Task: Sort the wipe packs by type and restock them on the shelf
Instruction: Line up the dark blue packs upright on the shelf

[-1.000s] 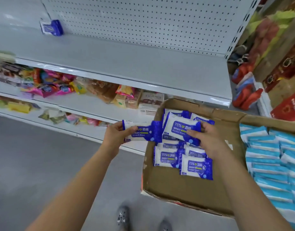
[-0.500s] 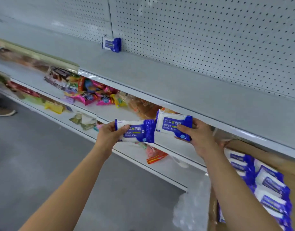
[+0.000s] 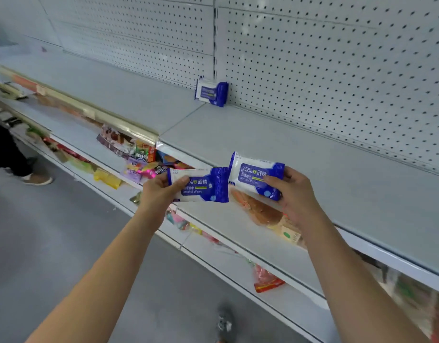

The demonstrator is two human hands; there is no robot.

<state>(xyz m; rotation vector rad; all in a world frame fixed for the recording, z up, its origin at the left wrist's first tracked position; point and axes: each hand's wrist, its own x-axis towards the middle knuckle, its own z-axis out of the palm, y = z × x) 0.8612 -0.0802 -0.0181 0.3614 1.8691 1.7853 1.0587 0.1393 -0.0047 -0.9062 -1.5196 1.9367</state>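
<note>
Nearest you, your left hand [image 3: 161, 191] grips the left end of one alcohol wipe pack [image 3: 203, 185], thumb across its printed face and fingers curled behind. Your right hand [image 3: 295, 194] grips the right end of a second pack [image 3: 256, 175] the same way. Both packs lie with their long axes left to right, roughly along the shelf's front lip. Their inner ends meet between your hands, and the right pack sits a little higher and tilted.

Just past your fingertips is the front edge of the top shelf [image 3: 325, 174]. Your right hand is already over it, while your left is short of the lip and over the snack shelf [image 3: 144, 154] below.

Beyond your fingers the shelf surface is bare all the way back. At the back, straight ahead of your left-hand pack, a matching shelved pack [image 3: 211, 92] stands on edge against the pegboard [image 3: 337, 70]. There is free room on either side of it, so your left hand looks to have the straighter line to it.
</note>
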